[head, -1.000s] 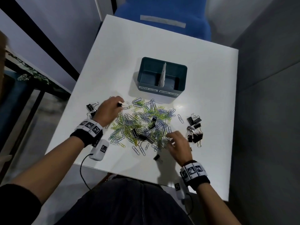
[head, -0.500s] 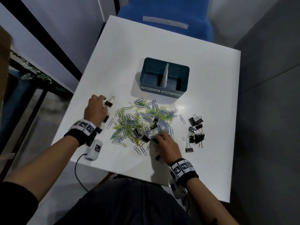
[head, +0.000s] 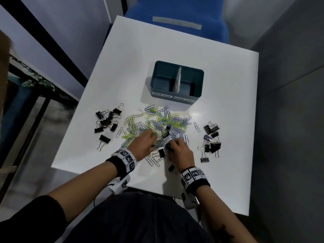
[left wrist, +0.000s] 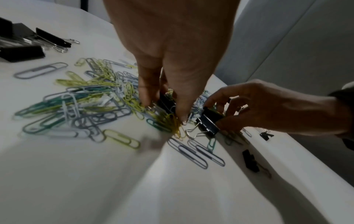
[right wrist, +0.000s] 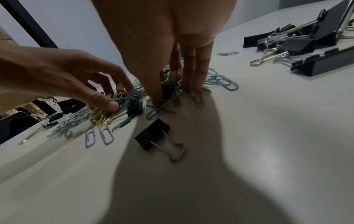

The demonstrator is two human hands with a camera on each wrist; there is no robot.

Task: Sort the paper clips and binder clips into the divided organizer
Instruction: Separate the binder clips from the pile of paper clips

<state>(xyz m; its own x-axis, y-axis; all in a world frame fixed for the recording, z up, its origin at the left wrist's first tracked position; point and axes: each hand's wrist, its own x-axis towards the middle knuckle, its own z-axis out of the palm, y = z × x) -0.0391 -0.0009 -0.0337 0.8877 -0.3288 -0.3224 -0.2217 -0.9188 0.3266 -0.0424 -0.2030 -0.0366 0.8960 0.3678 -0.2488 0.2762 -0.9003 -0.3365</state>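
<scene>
Picking binder clips out of the paper clip pile (head: 157, 123): left hand (head: 142, 143) and right hand (head: 182, 152) each pinch one; next, the organizer (head: 177, 81).

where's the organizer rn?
Head view: the organizer sits at the table's centre, just beyond the paper clip pile, labels facing the person.

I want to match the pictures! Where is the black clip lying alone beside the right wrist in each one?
Head: the lone binder clip lies by the near table edge, beside the right hand.
Left wrist: lower right, shadowed, by the table edge.
Right wrist: centre, in the hand's shadow.
Shared landmark: the paper clip pile beyond it.
</scene>
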